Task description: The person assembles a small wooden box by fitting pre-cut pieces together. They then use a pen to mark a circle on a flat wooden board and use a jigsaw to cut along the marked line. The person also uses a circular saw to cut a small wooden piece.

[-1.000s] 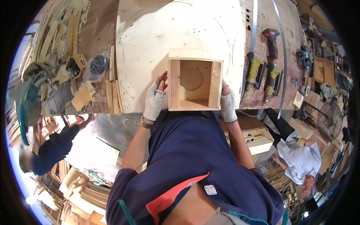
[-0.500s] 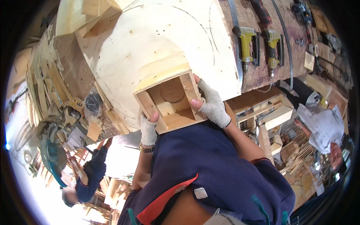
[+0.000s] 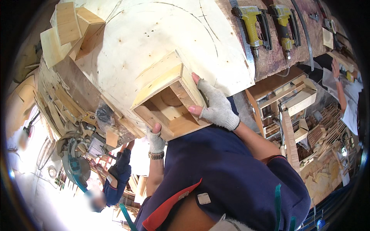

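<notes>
A small open wooden box [image 3: 157, 90] rests tilted at the near edge of a pale plywood sheet [image 3: 135, 38], its opening toward me. On the inside of its back panel a pencilled circle shows in part. My left hand [image 3: 155, 139], in a grey fingerless glove, grips the lower left side with the thumb on the rim. My right hand [image 3: 216, 106], gloved the same way, holds the right side, thumb on the front edge and fingers along the outer wall. The fingertips of my left hand are hidden behind the box.
Two yellow nail guns [image 3: 252, 29] and a steel ruler [image 3: 243, 36] lie at the back right. More wooden boxes [image 3: 67, 29] stand at the far left. A mitre saw [image 3: 77, 165] and a person [image 3: 117, 175] are at lower left; another person's arm [image 3: 339, 84] shows at right.
The box, in both hands, has tipped and turned slightly, so less of its inside shows. My view has shifted, bringing the boxes at far left and the nail guns more fully into sight.
</notes>
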The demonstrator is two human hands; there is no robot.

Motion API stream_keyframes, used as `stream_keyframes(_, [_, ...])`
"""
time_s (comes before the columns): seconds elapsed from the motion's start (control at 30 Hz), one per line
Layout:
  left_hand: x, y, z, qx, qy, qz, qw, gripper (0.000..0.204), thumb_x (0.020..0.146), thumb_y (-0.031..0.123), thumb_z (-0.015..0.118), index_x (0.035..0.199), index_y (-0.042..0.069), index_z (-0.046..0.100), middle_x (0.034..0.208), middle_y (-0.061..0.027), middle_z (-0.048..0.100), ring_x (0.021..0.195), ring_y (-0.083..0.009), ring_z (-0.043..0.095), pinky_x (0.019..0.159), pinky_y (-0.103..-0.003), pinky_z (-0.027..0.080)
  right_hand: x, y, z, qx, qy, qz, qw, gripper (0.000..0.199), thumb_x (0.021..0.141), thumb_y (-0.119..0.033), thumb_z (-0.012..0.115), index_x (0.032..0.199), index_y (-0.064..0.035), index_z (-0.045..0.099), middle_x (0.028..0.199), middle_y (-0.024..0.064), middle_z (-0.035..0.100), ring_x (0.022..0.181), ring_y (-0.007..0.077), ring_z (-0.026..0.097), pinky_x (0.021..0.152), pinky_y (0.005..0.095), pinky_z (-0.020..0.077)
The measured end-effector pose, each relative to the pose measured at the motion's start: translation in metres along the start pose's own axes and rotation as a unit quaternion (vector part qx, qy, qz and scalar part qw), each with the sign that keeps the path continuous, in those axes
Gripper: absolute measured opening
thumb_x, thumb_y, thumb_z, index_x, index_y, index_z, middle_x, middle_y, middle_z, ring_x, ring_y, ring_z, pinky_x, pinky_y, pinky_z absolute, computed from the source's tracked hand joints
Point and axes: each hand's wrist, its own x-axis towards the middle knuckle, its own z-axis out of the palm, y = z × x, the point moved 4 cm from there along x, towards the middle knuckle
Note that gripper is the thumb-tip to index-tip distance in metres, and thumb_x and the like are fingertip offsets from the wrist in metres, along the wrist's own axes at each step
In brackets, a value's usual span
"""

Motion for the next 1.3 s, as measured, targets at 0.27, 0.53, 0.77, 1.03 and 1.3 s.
stream_keyframes(0.27, [0.000, -0.006, -0.010, -0.020, 0.003, -0.002, 1.000, 0.108, 0.083, 0.029, 0.092, 0.165, 0.007, 0.026, 0.148, -0.0141, 0.051, 0.135, -0.0305, 0.057, 0.111, -0.047, 0.055, 0.001, -0.003, -0.002, -0.009, 0.003, -0.020, 1.000, 0.105, 0.089, -0.050, 0.080, 0.165, 0.0055, 0.033, 0.158, 0.0290, 0.051, 0.147, 0.0363, 0.052, 0.121, 0.0398, 0.0394])
stream_keyframes(0.53, [-0.004, -0.006, -0.006, -0.013, 0.026, -0.009, 1.000, 0.107, 0.081, 0.033, 0.093, 0.162, 0.007, 0.029, 0.145, -0.0135, 0.053, 0.132, -0.0304, 0.059, 0.108, -0.045, 0.057, 0.002, -0.002, 0.000, 0.016, 0.001, 0.000, 1.000, 0.106, 0.087, -0.046, 0.080, 0.166, 0.0049, 0.031, 0.160, 0.0289, 0.050, 0.151, 0.0344, 0.049, 0.124, 0.0390, 0.0365])
stream_keyframes(0.77, [-0.003, 0.009, 0.020, 0.012, 0.002, 0.022, 1.000, 0.092, 0.084, 0.034, 0.091, 0.154, 0.003, 0.040, 0.135, -0.0119, 0.060, 0.122, -0.0253, 0.065, 0.103, -0.040, 0.059, 0.002, 0.006, 0.004, 0.017, 0.007, -0.013, 1.000, 0.106, 0.087, -0.044, 0.079, 0.167, 0.0050, 0.030, 0.160, 0.0292, 0.050, 0.152, 0.0341, 0.047, 0.125, 0.0388, 0.0346])
stream_keyframes(1.03, [0.007, 0.023, 0.043, 0.057, -0.048, 0.077, 0.994, 0.073, 0.093, 0.044, 0.082, 0.145, 0.000, 0.056, 0.121, -0.0050, 0.068, 0.106, -0.0139, 0.067, 0.090, -0.028, 0.055, 0.009, 0.012, 0.013, 0.101, 0.034, -0.057, 0.993, 0.093, 0.093, -0.037, 0.079, 0.160, 0.0125, 0.037, 0.143, 0.0267, 0.064, 0.126, 0.0277, 0.066, 0.103, 0.0347, 0.0533])
stream_keyframes(1.3, [0.013, 0.023, 0.047, 0.032, -0.117, 0.145, 0.982, 0.075, 0.098, 0.048, 0.074, 0.151, -0.002, 0.054, 0.130, -0.0100, 0.069, 0.116, -0.0164, 0.067, 0.099, -0.032, 0.054, 0.009, 0.033, 0.006, 0.147, 0.010, -0.082, 0.986, 0.077, 0.109, -0.047, 0.061, 0.160, 0.0068, 0.044, 0.148, 0.0174, 0.063, 0.131, 0.0215, 0.061, 0.108, 0.0344, 0.0490])
